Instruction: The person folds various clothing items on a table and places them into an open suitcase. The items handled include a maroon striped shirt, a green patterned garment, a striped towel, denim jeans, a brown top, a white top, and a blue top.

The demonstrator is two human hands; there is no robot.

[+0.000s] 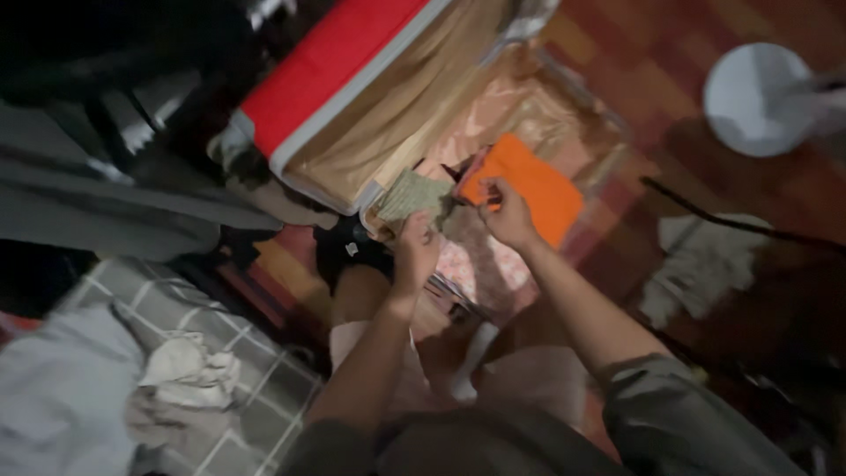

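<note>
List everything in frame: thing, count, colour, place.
suitcase: 1, red lid with tan lining, open, top centre
orange cloth: 1, orange, folded, inside the suitcase
patterned cloth: 1, greenish, folded, at the suitcase edge
checked cloth: 1, grey with white lines, lower left
crumpled cloth: 1, whitish, on the checked cloth
round base: 1, white, top right
cable: 1, black, on the floor at right
left hand: 1, grip on the patterned cloth
right hand: 1, on the orange cloth's edge
</note>
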